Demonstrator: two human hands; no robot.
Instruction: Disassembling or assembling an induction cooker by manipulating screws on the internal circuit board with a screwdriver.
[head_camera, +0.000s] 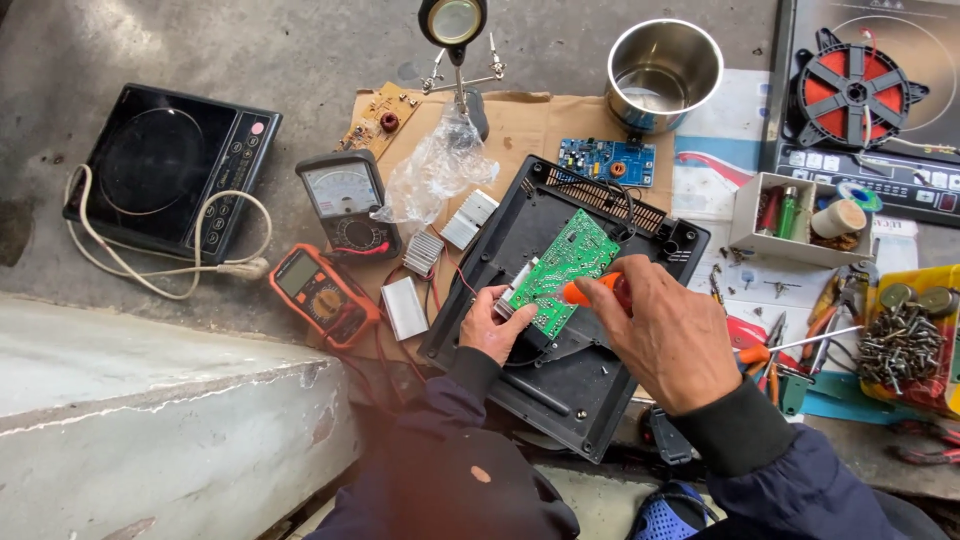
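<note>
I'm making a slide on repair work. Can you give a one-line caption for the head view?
Left hand steadies a green circuit board while right hand works it with an orange-handled tool.

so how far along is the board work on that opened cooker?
Done: black casing lies open, silver heatsinks set aside. In hand: left hand steadies the green circuit board; right hand holds an orange-handled tool against it. Left: board remains loose, casing not closed.

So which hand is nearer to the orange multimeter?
Left. The left hand grips the green circuit board's lower corner, right of the orange multimeter. The right hand, holding an orange-handled tool, is farther right.
</note>
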